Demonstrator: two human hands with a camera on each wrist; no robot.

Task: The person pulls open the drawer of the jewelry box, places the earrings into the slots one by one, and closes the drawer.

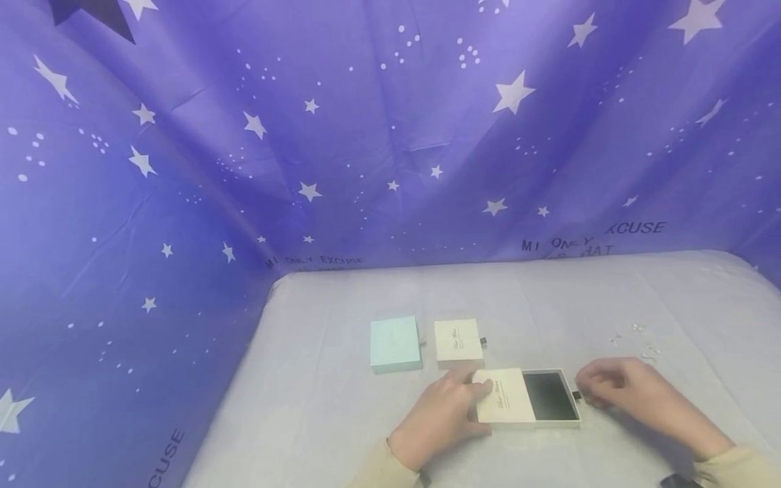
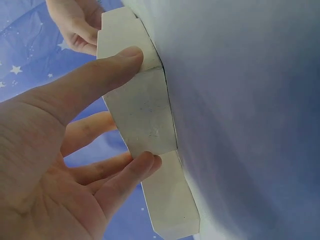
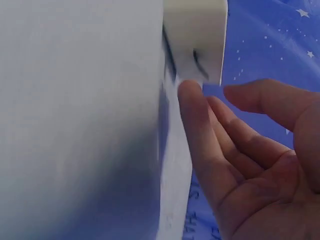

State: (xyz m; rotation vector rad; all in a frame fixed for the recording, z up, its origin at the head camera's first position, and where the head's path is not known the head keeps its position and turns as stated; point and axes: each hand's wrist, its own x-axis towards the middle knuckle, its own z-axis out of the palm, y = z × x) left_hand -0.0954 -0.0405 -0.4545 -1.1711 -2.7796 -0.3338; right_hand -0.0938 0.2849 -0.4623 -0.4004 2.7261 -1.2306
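Note:
A cream slide-out gift box (image 1: 509, 400) with dark script on its lid lies near the front of the table. Its drawer (image 1: 554, 395), lined in black, stands partly out to the right. My left hand (image 1: 436, 415) grips the sleeve's left end; in the left wrist view the thumb (image 2: 112, 70) lies on one side edge and fingertips reach the end wall. Just right of the drawer's dark pull tab (image 1: 576, 395) is my right hand (image 1: 634, 390). Its thumb and forefinger are apart in the right wrist view, close to the drawer's end wall (image 3: 197, 35), with nothing between them.
Behind the open box are a mint-green box (image 1: 395, 343) and a second cream box (image 1: 457, 340) with a dark tab. Several small shiny pieces (image 1: 638, 328) lie at the back right, beyond my right hand. A purple star-print curtain (image 1: 390, 135) hangs behind the table.

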